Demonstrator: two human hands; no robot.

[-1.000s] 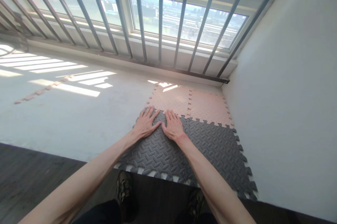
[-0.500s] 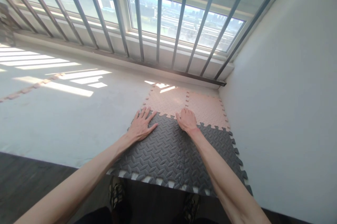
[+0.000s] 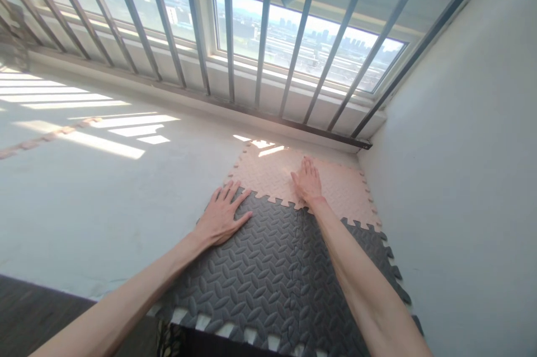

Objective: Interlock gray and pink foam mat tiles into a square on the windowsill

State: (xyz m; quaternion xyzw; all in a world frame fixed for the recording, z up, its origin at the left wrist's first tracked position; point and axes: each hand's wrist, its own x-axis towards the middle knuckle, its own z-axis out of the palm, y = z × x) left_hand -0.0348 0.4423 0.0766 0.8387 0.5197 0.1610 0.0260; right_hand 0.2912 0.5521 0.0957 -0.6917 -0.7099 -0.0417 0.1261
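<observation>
- Now the right hand (image 3: 308, 182) has moved forward off the grey/pink joint onto the pink mat tiles (image 3: 268, 169), flat, fingers together, gripping nothing.
- Left hand (image 3: 221, 216) stays flat on the grey mat tiles (image 3: 260, 273), fingers spread.
- Mats lie on the ledge (image 3: 104, 189), in the corner by the wall (image 3: 461, 178).
- Reads as pressing along the seams.

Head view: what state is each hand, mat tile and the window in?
Left hand: flat, open, on the grey tile's corner.
Right hand: flat, open, on the pink tiles' seam.
Grey tiles: laid, interlocked.
Pink tiles: laid, interlocked with grey.
Window: shut, behind bars.
</observation>
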